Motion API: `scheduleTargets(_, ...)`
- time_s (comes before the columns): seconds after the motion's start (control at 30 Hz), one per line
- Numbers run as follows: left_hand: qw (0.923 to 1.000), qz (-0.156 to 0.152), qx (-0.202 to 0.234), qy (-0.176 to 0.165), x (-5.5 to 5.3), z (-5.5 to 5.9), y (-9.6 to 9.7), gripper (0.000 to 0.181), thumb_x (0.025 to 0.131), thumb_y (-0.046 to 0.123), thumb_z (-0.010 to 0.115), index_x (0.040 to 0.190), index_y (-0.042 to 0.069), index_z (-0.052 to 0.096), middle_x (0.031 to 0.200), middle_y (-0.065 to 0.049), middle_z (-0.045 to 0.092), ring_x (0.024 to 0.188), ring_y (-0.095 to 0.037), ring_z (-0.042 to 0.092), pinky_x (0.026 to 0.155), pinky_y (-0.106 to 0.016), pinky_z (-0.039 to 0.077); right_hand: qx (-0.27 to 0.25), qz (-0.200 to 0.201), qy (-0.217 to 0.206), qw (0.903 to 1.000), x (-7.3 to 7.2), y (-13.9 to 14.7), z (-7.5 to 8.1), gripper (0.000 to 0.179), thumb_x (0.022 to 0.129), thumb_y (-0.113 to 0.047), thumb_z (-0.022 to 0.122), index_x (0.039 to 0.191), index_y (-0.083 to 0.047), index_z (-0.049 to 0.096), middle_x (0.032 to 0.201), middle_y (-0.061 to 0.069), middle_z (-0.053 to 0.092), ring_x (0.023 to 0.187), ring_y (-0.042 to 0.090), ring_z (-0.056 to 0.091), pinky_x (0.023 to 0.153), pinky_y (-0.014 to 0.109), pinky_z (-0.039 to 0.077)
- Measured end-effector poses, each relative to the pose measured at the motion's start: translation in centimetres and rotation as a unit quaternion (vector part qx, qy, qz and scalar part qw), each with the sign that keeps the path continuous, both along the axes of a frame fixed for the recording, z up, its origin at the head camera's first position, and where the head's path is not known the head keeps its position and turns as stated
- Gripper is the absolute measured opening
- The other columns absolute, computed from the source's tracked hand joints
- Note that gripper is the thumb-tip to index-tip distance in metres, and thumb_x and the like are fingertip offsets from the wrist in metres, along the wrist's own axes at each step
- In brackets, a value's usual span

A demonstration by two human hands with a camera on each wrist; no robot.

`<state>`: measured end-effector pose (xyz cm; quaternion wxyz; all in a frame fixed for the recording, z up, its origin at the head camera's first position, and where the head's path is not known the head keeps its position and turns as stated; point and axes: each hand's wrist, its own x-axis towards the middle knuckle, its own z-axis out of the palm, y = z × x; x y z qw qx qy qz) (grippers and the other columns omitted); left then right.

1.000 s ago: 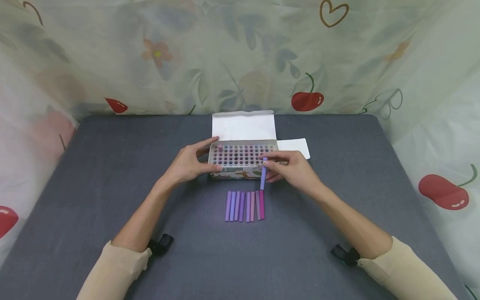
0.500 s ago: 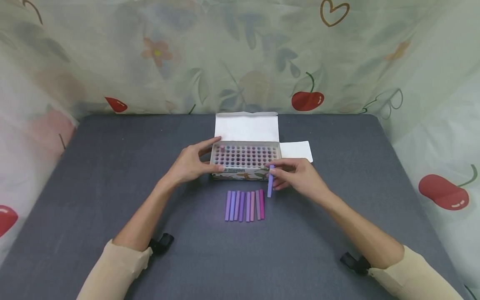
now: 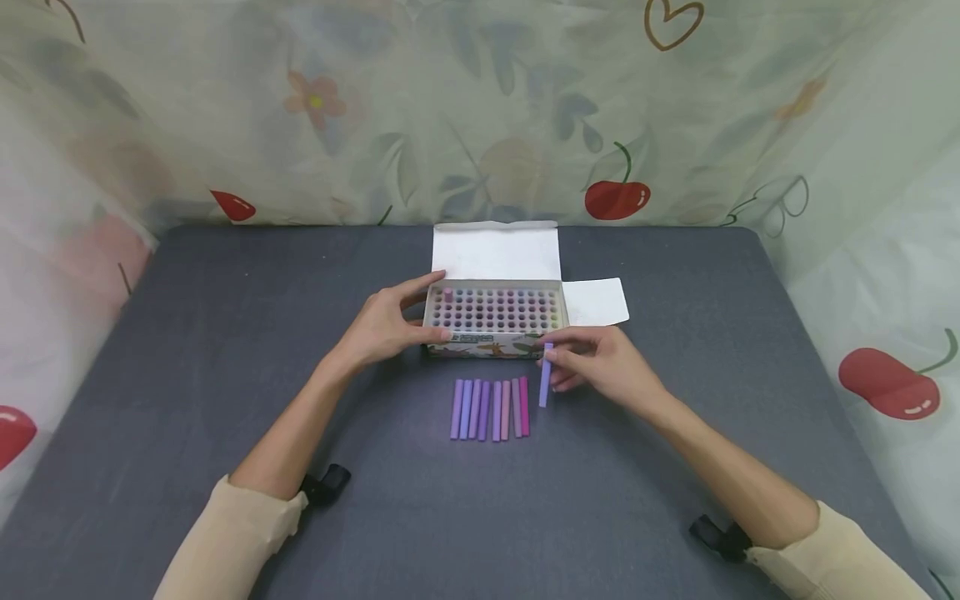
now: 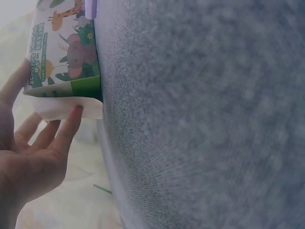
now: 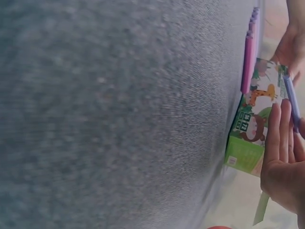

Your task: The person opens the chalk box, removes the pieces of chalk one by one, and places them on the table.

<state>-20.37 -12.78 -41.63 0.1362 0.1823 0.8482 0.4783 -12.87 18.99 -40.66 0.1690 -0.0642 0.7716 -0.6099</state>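
A paper chalk box (image 3: 483, 346) printed with animals stands with its lid raised, showing an insert full of round holes. One pink chalk (image 3: 447, 295) pokes up at its back left. My left hand (image 3: 382, 325) holds the box's left end, thumb at the front and fingers behind; in the left wrist view fingertips meet a white end flap (image 4: 62, 108). My right hand (image 3: 611, 367) pinches a lavender chalk stick (image 3: 545, 383) between thumb and fingers, in front of the box's right corner. To its left lies a row of purple and pink chalks (image 3: 475, 410), ending in a magenta chalk (image 3: 524, 408).
The raised white lid (image 3: 497, 250) leans back behind the box, and a side flap (image 3: 596, 302) sticks out right. A dark grey cloth (image 3: 420, 517) covers the table. Behind hangs a printed curtain (image 3: 480, 108).
My right hand has carried the lavender chalk away from the box, toward me and right, to beside the magenta chalk. The box has shifted slightly right, with my left hand still holding it.
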Motion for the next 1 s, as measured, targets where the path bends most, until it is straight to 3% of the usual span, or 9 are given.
scheduleTargets(0.33,0.9999,0.009,-0.012,0.003,0.1,0.1,0.0,0.086,0.080,0.028,0.086,0.153,0.028,0.041,0.147,-0.014,0.049,0.135,-0.032,0.047,0.093,-0.047,0.053,-0.017,0.003,-0.030,0.9994,0.2,-0.1,-1.5,0.035,0.094,-0.008,0.069,0.124,0.008,0.065,0.107,0.029,0.068,0.074,0.024,0.072,0.071,0.044,0.059)
scheduleTargets(0.6,0.9999,0.010,-0.003,-0.008,-0.1,0.0,0.0,0.085,0.080,0.027,0.086,0.153,0.028,0.041,0.148,-0.014,0.048,0.129,-0.034,0.054,0.094,-0.044,0.053,-0.008,0.000,-0.039,0.9992,0.2,-0.3,-2.9,0.032,0.094,-0.006,0.068,0.124,0.004,0.066,0.095,0.019,0.072,0.075,0.025,0.071,0.070,0.043,0.060)
scheduleTargets(0.8,0.9999,0.011,-0.010,-0.009,0.0,0.1,-0.1,0.085,0.080,0.029,0.085,0.153,0.029,0.040,0.148,-0.014,0.048,0.128,-0.033,0.055,0.092,-0.045,0.053,0.004,0.006,-0.041,0.9991,0.1,-0.6,-3.3,0.031,0.094,-0.006,0.068,0.123,0.004,0.068,0.096,0.018,0.073,0.076,0.025,0.072,0.070,0.040,0.060)
scheduleTargets(1.0,0.9999,0.005,-0.014,0.002,0.1,0.1,-0.1,0.085,0.081,0.029,0.085,0.153,0.029,0.040,0.152,-0.011,0.044,0.136,-0.031,0.046,0.093,-0.046,0.053,0.025,0.009,-0.043,0.9987,0.0,-0.8,-3.6,0.029,0.093,-0.005,0.070,0.121,0.002,0.070,0.096,0.017,0.074,0.076,0.024,0.073,0.069,0.038,0.060)
